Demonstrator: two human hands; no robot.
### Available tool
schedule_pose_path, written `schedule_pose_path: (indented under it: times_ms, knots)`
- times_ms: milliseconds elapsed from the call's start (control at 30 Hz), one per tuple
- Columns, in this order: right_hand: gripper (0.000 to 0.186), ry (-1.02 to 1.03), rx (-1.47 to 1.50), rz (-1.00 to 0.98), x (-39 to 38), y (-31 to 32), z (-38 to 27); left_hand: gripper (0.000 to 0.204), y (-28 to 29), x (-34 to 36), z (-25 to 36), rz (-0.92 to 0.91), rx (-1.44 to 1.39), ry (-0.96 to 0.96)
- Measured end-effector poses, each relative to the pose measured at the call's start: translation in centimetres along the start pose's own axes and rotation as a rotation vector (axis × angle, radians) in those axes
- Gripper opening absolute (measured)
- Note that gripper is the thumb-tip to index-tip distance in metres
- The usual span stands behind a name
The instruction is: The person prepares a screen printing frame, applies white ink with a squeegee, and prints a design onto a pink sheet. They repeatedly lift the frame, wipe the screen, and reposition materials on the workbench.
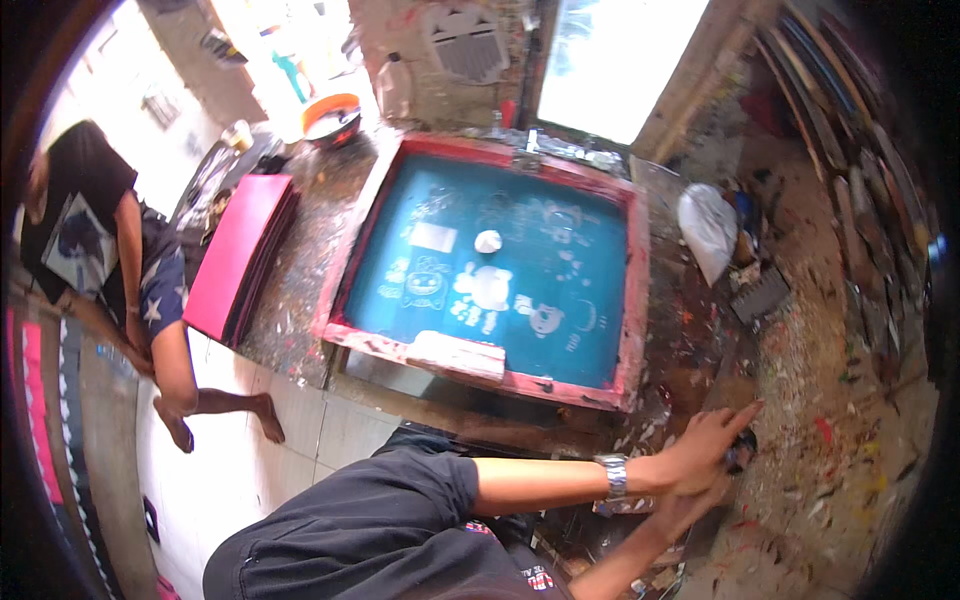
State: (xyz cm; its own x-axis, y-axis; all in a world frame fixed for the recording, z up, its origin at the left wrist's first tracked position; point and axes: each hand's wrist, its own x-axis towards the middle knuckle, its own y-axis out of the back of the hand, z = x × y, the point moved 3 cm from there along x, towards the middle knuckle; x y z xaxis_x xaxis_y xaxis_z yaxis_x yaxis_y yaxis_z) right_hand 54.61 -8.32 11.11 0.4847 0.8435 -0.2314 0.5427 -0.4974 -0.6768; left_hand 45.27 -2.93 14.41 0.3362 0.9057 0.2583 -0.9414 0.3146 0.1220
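This looks like a screen-printing workshop, with its stencilled blue screen (545,272) and paint-spattered bench (295,290).

Spread on stained, paint-speckled bench (290,300): red-framed blue screen (605,240) across middle; flat, pink-topped stack (238,258) at left; orange bowl (331,102) toward far left.

The frame (570,393) lies on the desk (270,312), a lump (488,241) on its mesh (600,335) and a block (457,357) on its near edge. Left of it lies a stack (235,258); behind the stack, a bowl (330,124). A person (95,215) is left of the stack. Right of the frame lies a bag (707,225), with planks (858,200) farther right. The hands (697,455) are beyond the frame's near right corner.
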Motion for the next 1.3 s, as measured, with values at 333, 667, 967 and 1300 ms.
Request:
schedule_pose_path:
  times_ms: [333, 667, 967, 1300]
  knots:
    - [0.053, 0.289, -2.4, 0.278, 13.3, 1.3, -8.8, 0.073, 24.3, -15.7, 2.9, 0.355, 0.622, -0.197]
    - [0.048, 0.837, -1.695, -0.542, 26.7, -19.0, 12.9, 0.077, 41.5, -32.9, -10.1, 0.982, 1.028, 0.485]
    - [0.068, 0.833, -1.992, -0.409, 41.8, -22.6, 17.7, 0.076, 40.6, -33.4, -10.6, 1.161, 0.884, 0.523]
    - [0.039, 1.004, -1.502, -0.589, 23.3, -27.4, 4.5, 0.054, 37.9, -24.0, 1.6, 0.996, 0.815, 0.018]
